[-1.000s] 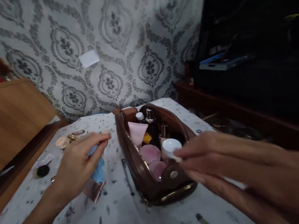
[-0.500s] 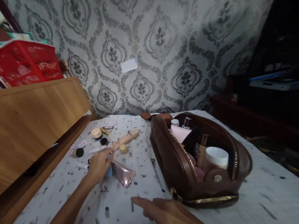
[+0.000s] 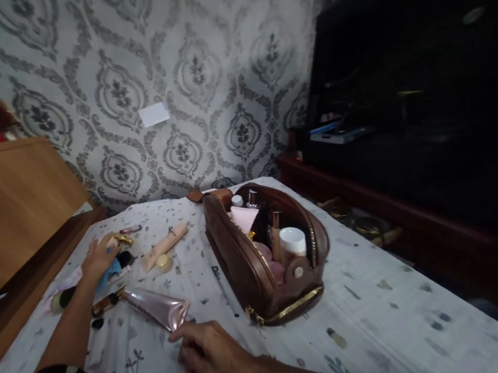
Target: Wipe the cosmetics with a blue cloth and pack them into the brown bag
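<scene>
My left hand (image 3: 96,258) is among small cosmetics on the left, closed over a soft blue thing (image 3: 111,272) that shows below the palm. Its fingertips are at a pale round jar (image 3: 111,241), and I cannot make out whether they grip it. My right hand (image 3: 214,355) rests low in the middle, index finger stretched out at the flat end of a shiny pink tube (image 3: 157,305), the other fingers loosely curled. Beside the tube's cap lies a brown bottle (image 3: 106,302). A brown cosmetic bag (image 3: 230,251) stands unzipped on the right, with a white-lidded jar (image 3: 292,240) inside.
A beige tube (image 3: 165,246), a small yellow pot (image 3: 164,263) and a gold lipstick (image 3: 123,238) lie on the patterned cloth (image 3: 365,324). A thin dark-tipped stick is left of the bag. Wooden panel (image 3: 14,201) borders the left, a large black screen (image 3: 426,100) the right.
The view has swung right. My left hand has moved farther back with the blue thing, uncovering the brown bottle. My right hand has come to the pink tube's end.
</scene>
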`<action>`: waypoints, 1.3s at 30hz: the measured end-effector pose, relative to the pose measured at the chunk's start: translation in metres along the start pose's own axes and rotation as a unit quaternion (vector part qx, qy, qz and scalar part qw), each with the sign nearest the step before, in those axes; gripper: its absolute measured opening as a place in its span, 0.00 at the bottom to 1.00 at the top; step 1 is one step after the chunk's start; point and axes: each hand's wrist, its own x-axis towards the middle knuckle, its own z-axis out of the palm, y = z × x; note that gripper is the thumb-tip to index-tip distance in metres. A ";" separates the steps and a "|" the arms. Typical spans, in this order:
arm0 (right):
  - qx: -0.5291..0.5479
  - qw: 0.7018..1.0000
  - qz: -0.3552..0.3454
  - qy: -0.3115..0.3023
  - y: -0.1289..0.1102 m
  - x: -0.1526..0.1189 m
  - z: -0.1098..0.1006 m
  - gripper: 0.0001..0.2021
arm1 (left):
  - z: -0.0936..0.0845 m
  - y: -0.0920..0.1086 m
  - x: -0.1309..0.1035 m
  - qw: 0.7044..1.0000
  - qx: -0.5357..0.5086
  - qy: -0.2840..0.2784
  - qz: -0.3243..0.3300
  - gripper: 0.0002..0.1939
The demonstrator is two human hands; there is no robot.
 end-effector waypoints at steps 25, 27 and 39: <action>0.440 0.892 0.059 0.088 -0.002 0.002 -0.010 0.38 | 0.001 0.064 -0.209 0.927 -0.233 0.002 0.293 0.23; 0.458 0.883 0.062 0.077 -0.001 0.001 -0.010 0.35 | -0.004 0.062 -0.207 0.926 -0.221 0.003 0.306 0.23; 0.496 0.864 0.084 0.016 -0.020 -0.004 -0.023 0.38 | -0.030 0.061 -0.210 0.950 -0.221 0.091 0.199 0.27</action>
